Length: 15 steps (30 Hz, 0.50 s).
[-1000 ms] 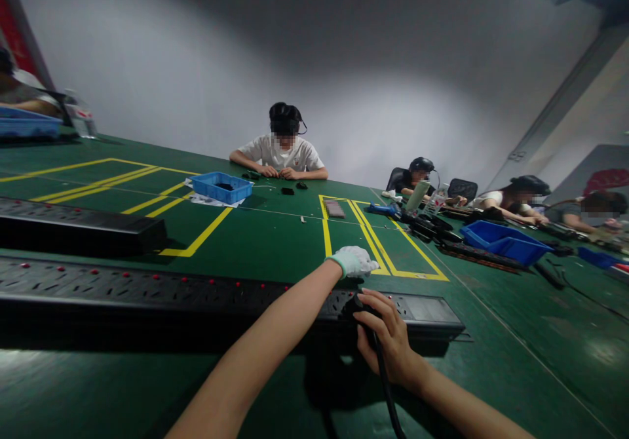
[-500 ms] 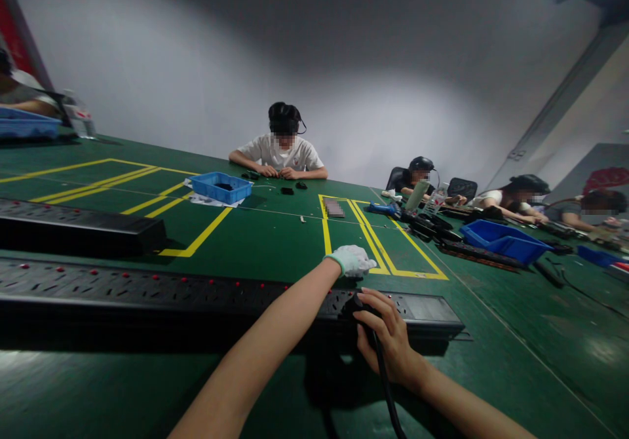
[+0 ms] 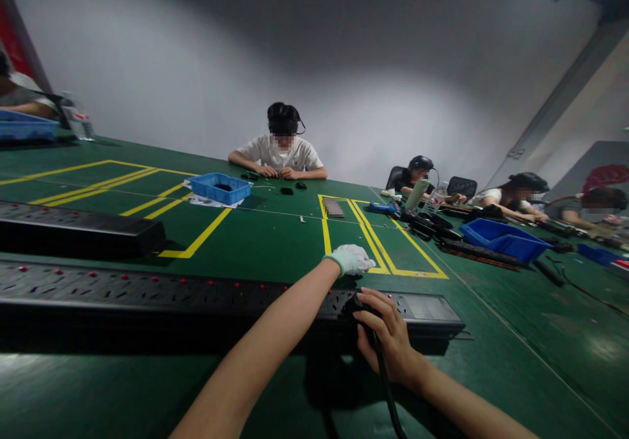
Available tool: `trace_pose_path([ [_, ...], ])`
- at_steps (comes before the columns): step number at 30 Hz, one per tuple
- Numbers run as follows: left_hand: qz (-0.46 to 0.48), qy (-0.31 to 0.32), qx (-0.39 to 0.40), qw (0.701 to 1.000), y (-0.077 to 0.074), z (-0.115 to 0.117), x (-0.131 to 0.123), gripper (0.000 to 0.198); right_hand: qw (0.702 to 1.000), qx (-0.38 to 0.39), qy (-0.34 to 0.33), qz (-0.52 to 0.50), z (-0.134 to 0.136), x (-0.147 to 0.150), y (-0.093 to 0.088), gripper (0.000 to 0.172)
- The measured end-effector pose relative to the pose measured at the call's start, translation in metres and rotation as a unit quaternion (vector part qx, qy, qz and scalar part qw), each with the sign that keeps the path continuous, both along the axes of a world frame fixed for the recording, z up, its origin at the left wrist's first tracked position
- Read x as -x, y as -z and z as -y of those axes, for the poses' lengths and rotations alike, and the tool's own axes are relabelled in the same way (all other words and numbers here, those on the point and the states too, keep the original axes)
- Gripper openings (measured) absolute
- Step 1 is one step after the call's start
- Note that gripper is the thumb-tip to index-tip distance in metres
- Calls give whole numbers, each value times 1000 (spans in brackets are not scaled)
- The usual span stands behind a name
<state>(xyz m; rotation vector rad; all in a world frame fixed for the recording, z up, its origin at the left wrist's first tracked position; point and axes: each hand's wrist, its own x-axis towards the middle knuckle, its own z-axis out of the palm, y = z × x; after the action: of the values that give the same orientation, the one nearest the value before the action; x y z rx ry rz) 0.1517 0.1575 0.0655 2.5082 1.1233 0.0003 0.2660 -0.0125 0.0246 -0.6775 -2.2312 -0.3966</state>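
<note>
A long black power strip [image 3: 206, 291] with red dots along its top lies across the table in front of me. My right hand [image 3: 388, 334] grips a black plug [image 3: 354, 305], which sits against the sockets near the strip's right end. How deep its pins go is hidden. From the plug a thick black cord [image 3: 387, 386] hangs toward me. Reaching over the strip, my left hand [image 3: 352, 259] wears a white glove with a pale green cuff. Its fingers are curled together just beyond the far edge; anything beneath them is hidden.
Another black power strip [image 3: 83, 229] lies at left. A blue tray [image 3: 221, 189] stands farther back, near a co-worker [image 3: 280, 151]. Yellow tape [image 3: 417, 274] marks the green table. At right are a blue bin [image 3: 506, 239], black parts and more people.
Both hands stay in place, the right still on the plug. Only a very slight shift of the view shows.
</note>
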Motion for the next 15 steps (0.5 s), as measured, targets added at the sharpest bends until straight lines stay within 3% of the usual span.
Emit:
trace_pose_path([
  [15,0,7,5,1000,-1,1,2,30,1000,2,5,-4,1,0,-1,38],
])
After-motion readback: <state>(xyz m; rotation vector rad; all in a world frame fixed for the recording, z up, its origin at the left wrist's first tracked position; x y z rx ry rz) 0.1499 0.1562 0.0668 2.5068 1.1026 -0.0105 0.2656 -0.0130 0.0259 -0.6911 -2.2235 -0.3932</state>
